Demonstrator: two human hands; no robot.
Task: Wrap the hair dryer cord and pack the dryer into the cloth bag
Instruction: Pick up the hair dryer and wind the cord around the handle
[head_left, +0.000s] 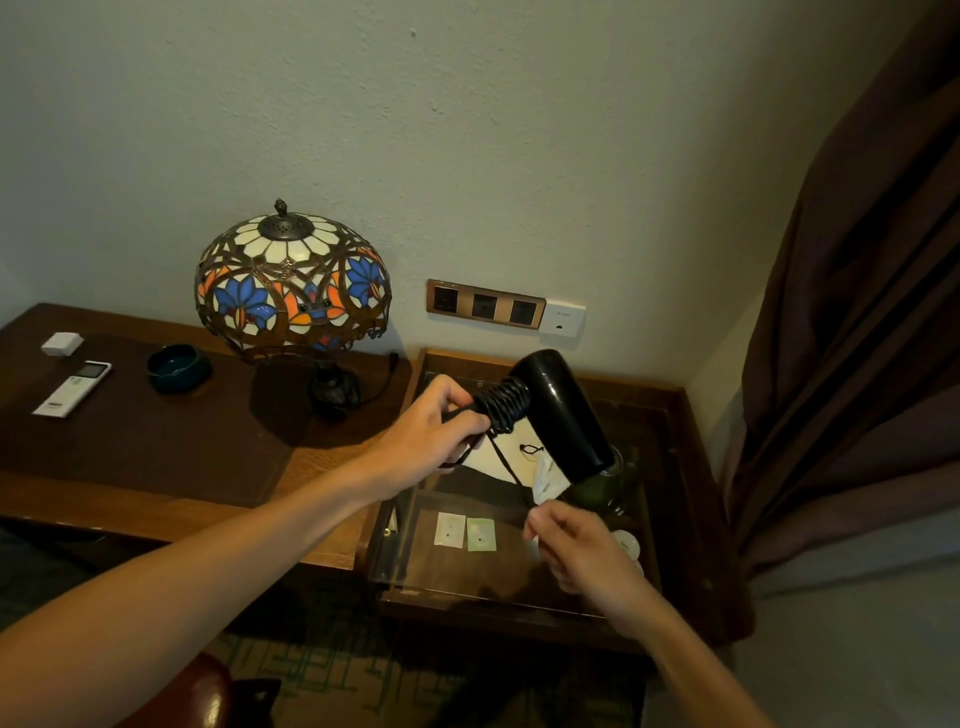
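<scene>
Standing against the wall, the dark wooden desk (130, 457) carries a stained-glass dome lamp (292, 280), and beside it sits the glass-topped wooden side table (670, 499), over which the work is held; on that glass, partly hidden behind the dryer, lies a pale cloth that may be the cloth bag (493, 460), though I cannot be sure. The glossy black hair dryer (558, 410) hangs in the air with its nozzle slanting down to the right; its handle is bound in tight turns of the black cord (503, 405), so the wrapping step looks nearly finished. The left hand (436, 431) grips the end of the handle, fingers curled around it; a short loose run of cord slants down to the right hand (576, 540), whose fingertips pinch it, the plug itself not visible. The next move, I judge, calls for winding or tucking that last length snugly; then opening the bag.
</scene>
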